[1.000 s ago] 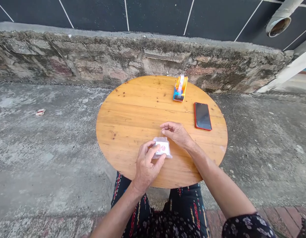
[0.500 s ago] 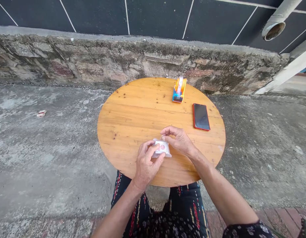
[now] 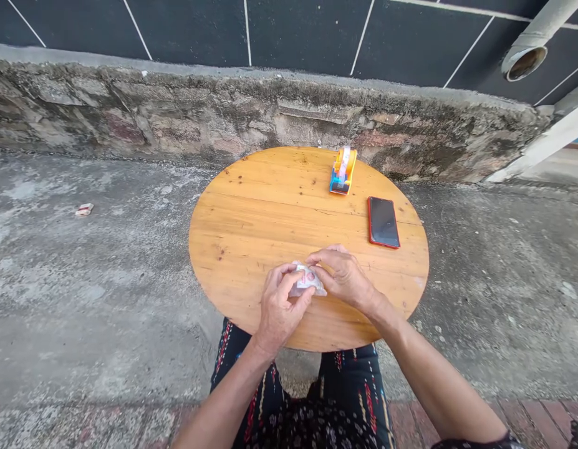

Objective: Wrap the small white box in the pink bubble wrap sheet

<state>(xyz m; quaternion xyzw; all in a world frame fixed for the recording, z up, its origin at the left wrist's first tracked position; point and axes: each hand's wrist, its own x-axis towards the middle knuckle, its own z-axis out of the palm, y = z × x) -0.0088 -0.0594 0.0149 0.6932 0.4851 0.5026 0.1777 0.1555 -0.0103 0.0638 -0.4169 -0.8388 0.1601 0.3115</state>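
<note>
A small clear plastic packet with a white and red label inside lies near the front of a round wooden table. My left hand pinches the packet's left side between thumb and fingers. My right hand comes in from the right, its fingers curled down onto the packet's top right edge. Most of the packet is hidden under the two hands.
An orange and blue tape dispenser stands at the table's far edge. A dark phone in a red case lies flat on the right side. A rough stone kerb runs behind the table, and a small scrap lies on the concrete at left.
My right hand has moved in from above the packet and closed its fingers onto the packet's top edge. The left hand has kept its hold.
</note>
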